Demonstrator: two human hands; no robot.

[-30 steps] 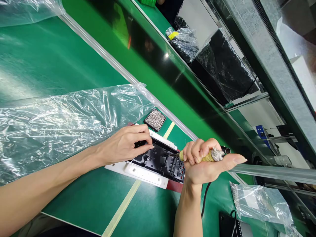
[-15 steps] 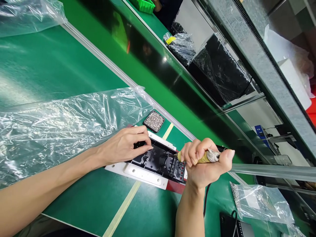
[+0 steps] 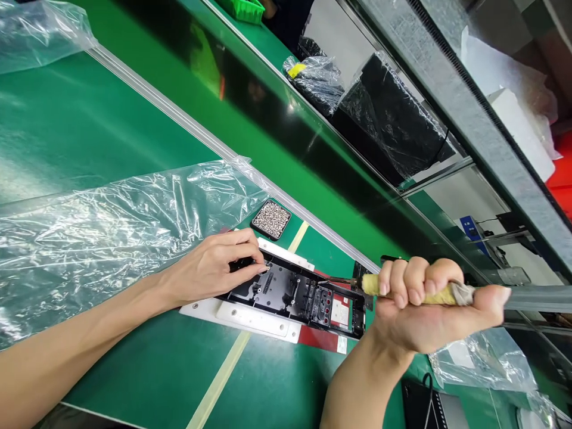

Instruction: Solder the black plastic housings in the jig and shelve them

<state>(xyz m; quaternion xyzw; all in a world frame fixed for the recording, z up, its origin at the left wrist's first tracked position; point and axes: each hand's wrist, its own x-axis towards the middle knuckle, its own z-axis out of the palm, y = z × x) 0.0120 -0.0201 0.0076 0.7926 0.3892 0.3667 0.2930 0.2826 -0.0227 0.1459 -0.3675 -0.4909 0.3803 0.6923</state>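
Observation:
A long black plastic housing lies in a white holding fixture on the green bench. Over its left end, my left hand has thumb and fingertips pinched together close to the plastic; a tiny shiny bit shows at the tips, too small to name. My right hand is wrapped round the yellow-taped handle of what looks like a soldering iron. Its thin metal tip points left, above the housing's right part. A small black tray full of tiny metal pieces stands just beyond the fixture.
Clear plastic sheeting covers the bench at left. A metal rail runs along the bench's far side. At right lie a plastic bag and a black notebook-like object. Across the gap, wrapped black goods stand near another person.
My right hand has drawn the soldering iron away to the right, uncovering the housing's right end. My left hand keeps its pinch over the left end. The view has shifted slightly.

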